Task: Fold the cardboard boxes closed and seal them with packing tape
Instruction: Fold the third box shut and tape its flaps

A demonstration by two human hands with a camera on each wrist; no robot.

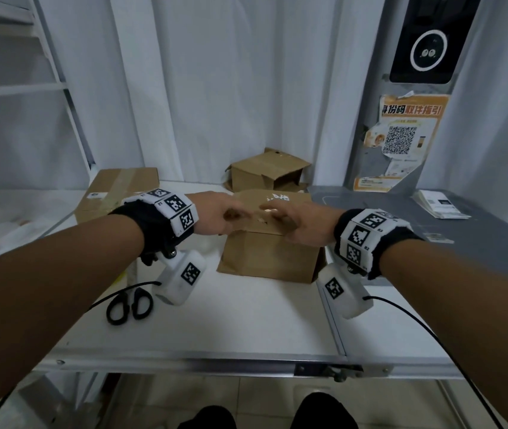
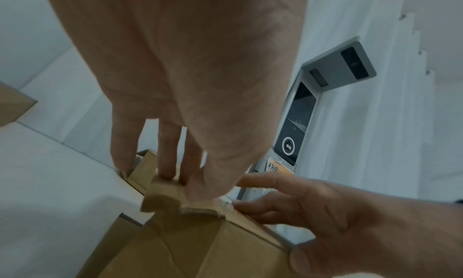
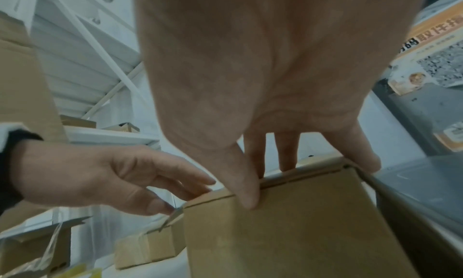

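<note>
A brown cardboard box (image 1: 268, 258) stands in the middle of the white table (image 1: 246, 320). Both of my hands are on its top. My left hand (image 1: 237, 212) reaches over the left part of the top; in the left wrist view its straight fingers (image 2: 166, 169) and thumb touch a crumpled flap (image 2: 160, 197). My right hand (image 1: 272, 212) lies over the right part. Its thumb (image 3: 248, 197) presses the box's near face (image 3: 288, 232), and its fingers reach over the top edge. The inside of the box is hidden. No tape roll is in view.
Black scissors (image 1: 128, 305) lie at the front left of the table. A taped box (image 1: 116, 193) sits at the back left and an open, dented box (image 1: 268, 171) behind the middle one. A grey mat (image 1: 401, 221) with papers (image 1: 438, 205) lies to the right, below a kiosk (image 1: 426, 44).
</note>
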